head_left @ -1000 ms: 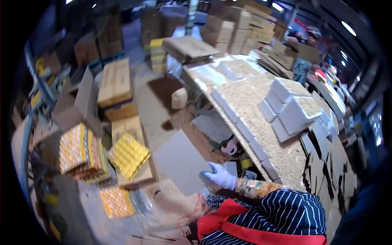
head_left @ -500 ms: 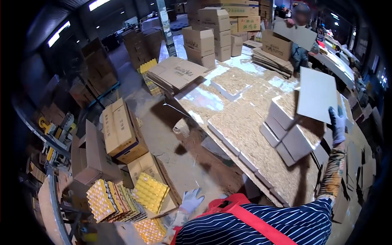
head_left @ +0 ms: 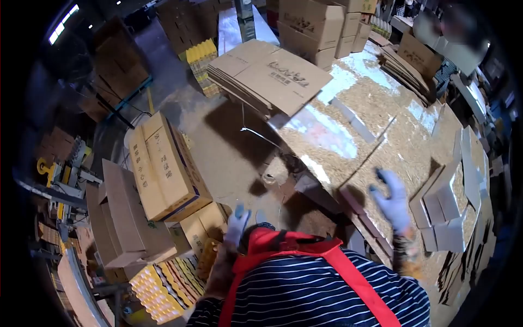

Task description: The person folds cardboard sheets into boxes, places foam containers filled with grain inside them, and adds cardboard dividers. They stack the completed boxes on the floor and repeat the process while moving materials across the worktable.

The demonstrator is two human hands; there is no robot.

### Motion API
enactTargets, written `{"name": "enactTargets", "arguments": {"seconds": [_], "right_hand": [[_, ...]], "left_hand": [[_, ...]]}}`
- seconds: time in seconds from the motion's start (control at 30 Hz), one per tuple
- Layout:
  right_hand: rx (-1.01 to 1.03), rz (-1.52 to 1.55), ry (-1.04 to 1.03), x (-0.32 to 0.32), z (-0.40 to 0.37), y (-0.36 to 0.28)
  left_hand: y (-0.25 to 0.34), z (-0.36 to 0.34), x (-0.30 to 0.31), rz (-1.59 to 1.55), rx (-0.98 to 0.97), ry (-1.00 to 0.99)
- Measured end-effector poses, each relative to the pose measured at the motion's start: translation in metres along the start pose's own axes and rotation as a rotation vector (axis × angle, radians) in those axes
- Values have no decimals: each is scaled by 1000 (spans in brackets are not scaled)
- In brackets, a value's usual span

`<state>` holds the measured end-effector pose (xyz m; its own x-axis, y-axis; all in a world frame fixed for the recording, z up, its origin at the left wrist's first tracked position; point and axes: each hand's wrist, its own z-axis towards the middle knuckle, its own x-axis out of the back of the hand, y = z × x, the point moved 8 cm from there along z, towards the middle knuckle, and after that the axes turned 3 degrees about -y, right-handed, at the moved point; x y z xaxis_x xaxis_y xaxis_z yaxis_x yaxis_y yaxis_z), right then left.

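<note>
One head-worn view — looking steeply down over the striped chest (head_left: 327,294) at the table (head_left: 392,141), close.

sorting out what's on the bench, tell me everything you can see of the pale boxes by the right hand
The pale boxes are a small stepped pile of flat, grey-white cartons, cardboard by the look. They rest on the speckled table near its edge, just right of the gloved right hand, which is spread open and not touching them.
</note>
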<state>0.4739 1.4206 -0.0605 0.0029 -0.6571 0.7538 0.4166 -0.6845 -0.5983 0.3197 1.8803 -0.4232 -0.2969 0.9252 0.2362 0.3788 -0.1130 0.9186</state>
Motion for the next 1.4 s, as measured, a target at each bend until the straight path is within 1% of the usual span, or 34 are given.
{"name": "enactTargets", "arguments": {"seconds": [0.03,0.1,0.17,0.23,0.27,0.37,0.4,0.43,0.47,0.5,0.53,0.57,0.6,0.63,0.7,0.73,0.77,0.8,0.83,0.87,0.93,0.97,1.03,1.07,1.1,1.13,1.17,1.2,1.23,1.27,1.3,1.33,1.37,1.4], "right_hand": [[-4,8,-33,-48,15,-13],[29,64,-117,-117,54,-37],[111,61,-73,-142,113,-95],[231,-97,20,-158,184,-140],[237,-126,12,-174,223,-151],[211,-223,-55,-243,339,-154],[205,-270,-64,-268,374,-150],[199,-309,-77,-293,405,-143],[126,-335,-172,-320,432,-124],[129,-320,-164,-339,446,-111],[74,-377,-212,-361,451,-94],[23,-434,-253,-373,462,-83],[25,-416,-261,-377,466,-79],[24,-404,-271,-377,470,-76],[-3,-389,-311,-371,474,-78],[1,-364,-303,-372,475,-78],[5,-347,-290,-371,479,-78],[-9,-328,-309,-371,482,-78],[-35,-335,-316,-372,484,-76],[-19,-337,-323,-372,485,-79],[-9,-360,-311,-372,488,-76],[-10,-365,-357,-371,489,-74],[14,-198,-342,-359,481,-60],[-130,-227,-109,-323,480,-55],[-341,-336,46,-279,475,-51],[-527,-334,243,-254,453,-23],[-692,-331,449,-239,418,10],[-869,-278,509,-238,386,40],[-902,320,408,-257,380,53],[-1039,847,330,-278,368,57],[-1065,954,117,-311,353,69],[-1146,892,116,-267,367,-2],[-902,846,191,-312,350,44],[-740,790,264,-318,351,28]], "left_hand": [[-10,50,10,-83,99,7],[98,110,25,152,21,85],[135,207,32,332,-199,142],[149,305,28,-60,-235,136],[188,320,25,-236,-133,110],[110,485,-8,-233,-214,273],[73,519,-41,-634,28,136],[70,521,-54,-639,103,-74],[70,518,-66,-615,173,-288],[103,481,-59,-193,60,-547],[183,411,-32,-424,102,-592],[212,381,3,-675,218,-555],[252,356,67,-625,240,-213],[229,366,144,-517,315,174],[141,413,356,-934,-266,8],[171,389,446,-725,-221,301],[204,378,515,-555,-117,405],[224,383,576,-442,-47,397],[231,397,619,-347,48,285],[229,417,622,-391,152,-141],[288,501,662,1132,280,661],[286,560,634,1598,229,413],[365,640,496,1700,434,85],[376,695,448,1583,203,-6],[354,773,422,1481,-127,137],[330,840,374,924,34,-146],[348,818,303,508,250,-233],[315,851,257,234,304,-367],[294,850,218,91,332,-476],[285,839,190,20,342,-555],[282,824,175,-49,344,-614],[281,813,157,-104,336,-660],[288,796,143,-164,319,-704],[296,780,132,-209,302,-746]]}}
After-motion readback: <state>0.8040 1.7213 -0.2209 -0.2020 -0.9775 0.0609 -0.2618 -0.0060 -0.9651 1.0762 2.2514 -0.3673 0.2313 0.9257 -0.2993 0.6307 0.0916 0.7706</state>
